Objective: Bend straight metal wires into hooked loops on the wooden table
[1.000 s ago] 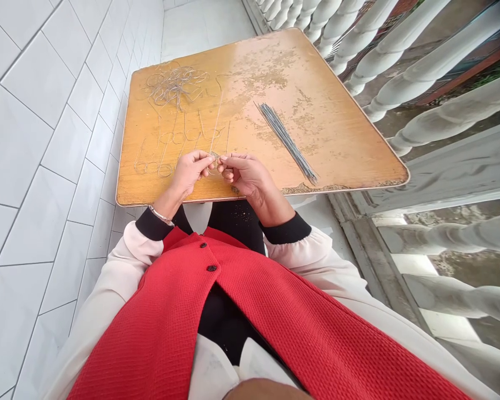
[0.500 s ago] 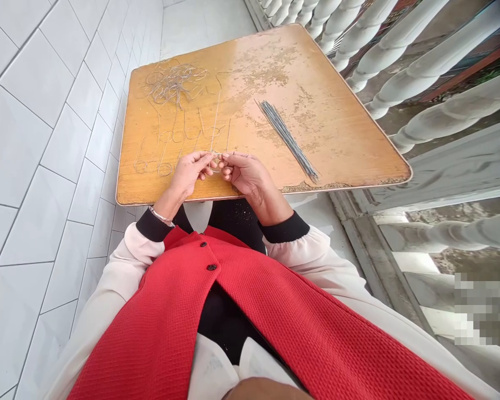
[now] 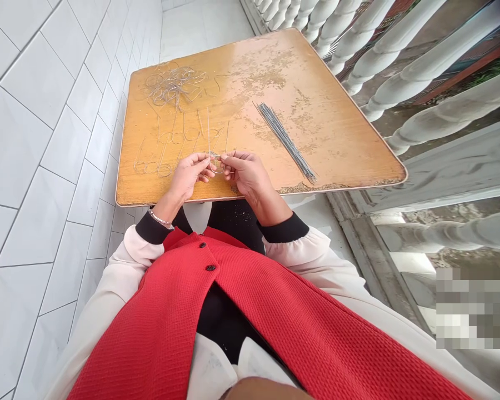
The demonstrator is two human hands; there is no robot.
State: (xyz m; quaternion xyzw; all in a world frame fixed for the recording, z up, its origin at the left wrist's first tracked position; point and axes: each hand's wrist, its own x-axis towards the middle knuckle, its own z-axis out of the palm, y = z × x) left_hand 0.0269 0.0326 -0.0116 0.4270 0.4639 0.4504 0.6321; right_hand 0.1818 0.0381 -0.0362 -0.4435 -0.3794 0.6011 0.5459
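Between my two hands, just above the table's near edge, is a thin wire (image 3: 217, 171) bent into a small loop, with straight ends pointing away from me. My left hand (image 3: 190, 173) pinches it on one side between thumb and forefinger. On the other side my right hand (image 3: 247, 171) pinches it the same way. Several bent wire pieces (image 3: 164, 155) with curled ends lie flat beyond and left of my left hand. A bundle of straight grey wires (image 3: 286, 143) lies to the right of my right hand.
A tangled heap of bent wires (image 3: 175, 84) lies at the table's far left. The worn wooden table (image 3: 337, 139) has a rounded corner at right. A white tiled wall (image 3: 29, 161) runs along the left, and a white baluster railing (image 3: 408, 78) stands on the right.
The long straight end of the held wire has shortened and shifted slightly left, now standing near the other end. Both hands keep their pinch in nearly the same place.
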